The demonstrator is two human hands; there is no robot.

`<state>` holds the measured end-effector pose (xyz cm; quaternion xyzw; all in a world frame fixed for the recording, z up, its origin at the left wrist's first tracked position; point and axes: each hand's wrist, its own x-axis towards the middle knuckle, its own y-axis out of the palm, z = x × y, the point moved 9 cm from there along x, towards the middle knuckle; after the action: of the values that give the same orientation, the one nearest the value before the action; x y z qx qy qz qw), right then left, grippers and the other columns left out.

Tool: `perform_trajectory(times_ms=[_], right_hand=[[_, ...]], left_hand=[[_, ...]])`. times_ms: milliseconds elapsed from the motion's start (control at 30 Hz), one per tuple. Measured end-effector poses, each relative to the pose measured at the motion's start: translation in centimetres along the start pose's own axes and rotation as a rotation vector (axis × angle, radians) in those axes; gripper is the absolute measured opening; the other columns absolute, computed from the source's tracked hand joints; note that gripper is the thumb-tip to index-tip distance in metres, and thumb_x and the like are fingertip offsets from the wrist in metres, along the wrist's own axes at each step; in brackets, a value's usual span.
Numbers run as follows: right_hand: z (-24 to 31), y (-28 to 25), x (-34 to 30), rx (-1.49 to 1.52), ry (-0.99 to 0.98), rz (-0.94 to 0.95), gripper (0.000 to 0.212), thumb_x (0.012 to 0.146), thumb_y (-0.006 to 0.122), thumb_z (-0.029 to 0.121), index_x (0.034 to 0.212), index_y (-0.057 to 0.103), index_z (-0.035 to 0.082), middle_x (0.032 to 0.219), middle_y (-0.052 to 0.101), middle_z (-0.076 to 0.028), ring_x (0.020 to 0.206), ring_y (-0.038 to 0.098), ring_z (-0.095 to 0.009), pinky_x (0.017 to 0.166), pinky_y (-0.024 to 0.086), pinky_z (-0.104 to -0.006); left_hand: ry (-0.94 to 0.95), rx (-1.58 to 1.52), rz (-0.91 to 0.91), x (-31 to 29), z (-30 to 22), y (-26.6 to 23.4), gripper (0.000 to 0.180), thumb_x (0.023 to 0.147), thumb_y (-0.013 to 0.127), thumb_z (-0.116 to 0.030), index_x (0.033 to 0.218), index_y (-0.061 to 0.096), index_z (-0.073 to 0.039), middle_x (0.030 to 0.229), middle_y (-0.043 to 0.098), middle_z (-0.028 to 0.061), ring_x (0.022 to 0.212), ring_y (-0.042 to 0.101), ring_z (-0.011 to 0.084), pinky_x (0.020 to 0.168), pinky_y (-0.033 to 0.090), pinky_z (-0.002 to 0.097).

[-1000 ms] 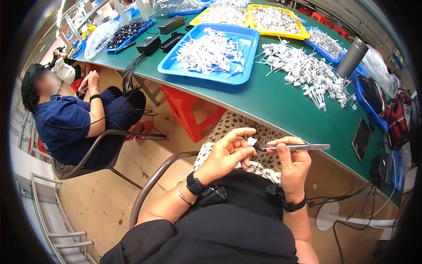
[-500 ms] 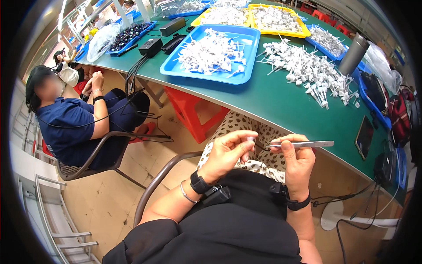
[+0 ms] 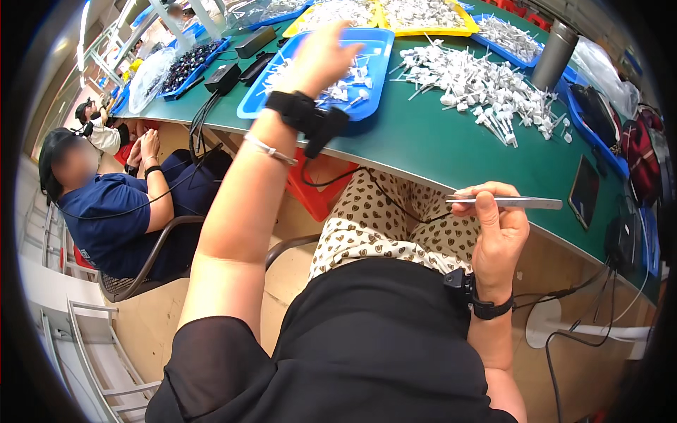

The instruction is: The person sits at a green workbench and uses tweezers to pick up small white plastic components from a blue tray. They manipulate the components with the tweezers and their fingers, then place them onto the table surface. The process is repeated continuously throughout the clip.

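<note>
My left hand (image 3: 323, 62) is stretched out over a blue tray (image 3: 381, 62) and is smeared by motion. Its fingers are too blurred to show whether they hold anything. Small white plastic parts with thin stems (image 3: 338, 92) lie in the tray, partly hidden by the hand. Above my lap, near the table's front edge, my right hand (image 3: 496, 229) is closed around metal tweezers (image 3: 525, 202). The tweezers lie nearly level, with their tips pointing left. I cannot make out anything between the tips.
On the green table (image 3: 430, 148), a loose heap of white parts (image 3: 472, 88) lies right of the tray. Yellow trays (image 3: 437, 31) stand behind. A grey cylinder bottle (image 3: 556, 56) and a phone (image 3: 584, 192) are at the right. A seated co-worker (image 3: 116, 187) is at the left.
My left hand has moved from beside the tweezers, up and forward over the blue tray. My right hand keeps the tweezers and has shifted slightly; the view has shifted a little too.
</note>
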<state>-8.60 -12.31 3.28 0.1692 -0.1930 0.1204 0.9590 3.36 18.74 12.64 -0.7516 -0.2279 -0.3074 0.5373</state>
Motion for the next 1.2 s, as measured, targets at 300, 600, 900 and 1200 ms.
perform_trajectory(times_ms=[300, 600, 900, 1200], right_hand=[[0.8, -1.2, 0.1, -0.039, -0.015, -0.069, 0.015, 0.101, 0.060, 0.012, 0.105, 0.060, -0.002, 0.095, 0.068, -0.012, 0.081, 0.066, -0.016, 0.079, 0.056, -0.0299], [0.6, -1.1, 0.2, -0.085, -0.050, -0.053, 0.016, 0.102, 0.059, 0.016, 0.104, 0.060, -0.001, 0.095, 0.068, -0.011, 0.080, 0.066, -0.016, 0.074, 0.055, -0.0291], [0.7, -1.4, 0.3, 0.000, -0.024, -0.070, 0.018, 0.102, 0.059, 0.017, 0.105, 0.060, -0.001, 0.094, 0.068, -0.012, 0.078, 0.066, -0.017, 0.073, 0.055, -0.0298], [0.2, 1.3, -0.4, 0.194, 0.061, 0.042, 0.024, 0.102, 0.060, 0.022, 0.107, 0.058, -0.001, 0.095, 0.070, -0.015, 0.079, 0.068, -0.019, 0.075, 0.057, -0.0317]], left_hand=[[0.082, -0.103, 0.583, -1.1, -12.2, 14.4, 0.023, 0.082, 0.062, -0.013, 0.103, 0.070, -0.008, 0.103, 0.070, 0.0208, 0.100, 0.067, 0.0381, 0.089, 0.053, 0.0436], [-0.095, -0.340, 0.480, -0.4, -11.7, 14.5, 0.022, 0.080, 0.066, -0.020, 0.098, 0.072, -0.009, 0.100, 0.071, 0.0181, 0.099, 0.067, 0.0369, 0.088, 0.053, 0.0423], [-0.338, -1.473, 0.451, -2.8, -11.5, 6.2, 0.042, 0.094, 0.070, -0.016, 0.125, 0.057, 0.010, 0.108, 0.066, 0.0125, 0.096, 0.067, 0.0190, 0.090, 0.055, 0.0303], [-0.702, -1.364, 0.399, -18.7, -14.3, 0.9, 0.028, 0.099, 0.066, -0.019, 0.120, 0.063, -0.001, 0.094, 0.063, 0.0005, 0.073, 0.059, 0.0067, 0.067, 0.052, 0.0229]])
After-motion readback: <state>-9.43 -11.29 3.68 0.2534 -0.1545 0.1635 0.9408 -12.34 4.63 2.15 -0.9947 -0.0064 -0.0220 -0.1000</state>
